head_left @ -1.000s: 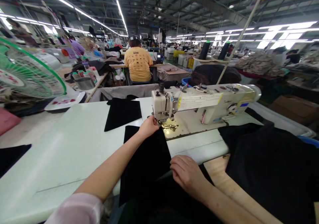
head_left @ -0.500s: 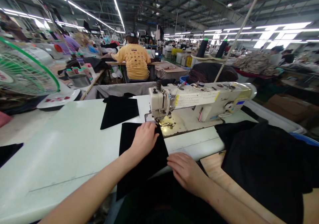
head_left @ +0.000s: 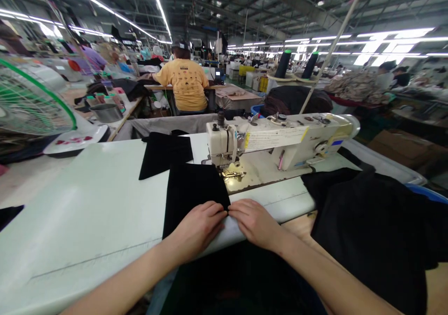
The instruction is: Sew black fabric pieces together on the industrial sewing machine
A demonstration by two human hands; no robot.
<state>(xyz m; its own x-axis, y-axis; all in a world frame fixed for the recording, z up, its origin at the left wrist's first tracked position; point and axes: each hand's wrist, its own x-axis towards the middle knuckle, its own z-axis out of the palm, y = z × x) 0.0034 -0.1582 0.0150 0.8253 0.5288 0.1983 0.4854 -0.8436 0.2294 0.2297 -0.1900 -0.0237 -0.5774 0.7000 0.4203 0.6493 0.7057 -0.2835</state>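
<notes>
A black fabric piece [head_left: 194,186] lies on the pale table, its far edge beside the presser foot of the white sewing machine [head_left: 224,149]. My left hand [head_left: 205,224] is closed at the piece's near right corner, fingertips pinching its edge. Right beside it, my right hand [head_left: 254,221] pinches the same corner, and the fingertips of both hands nearly meet. Another black fabric piece [head_left: 166,154] rests behind and to the left, apart from my hands.
A heap of black fabric [head_left: 371,231] covers the right side on a wooden board. At the left stands a green-rimmed fan [head_left: 35,100]. A person in a yellow shirt [head_left: 182,84] sits ahead, facing away. Thread cones [head_left: 283,65] rise behind the machine.
My left hand has come back toward me from near the needle to the near right corner. The fabric piece has slid forward along the needle's left side. My right hand has shifted slightly forward.
</notes>
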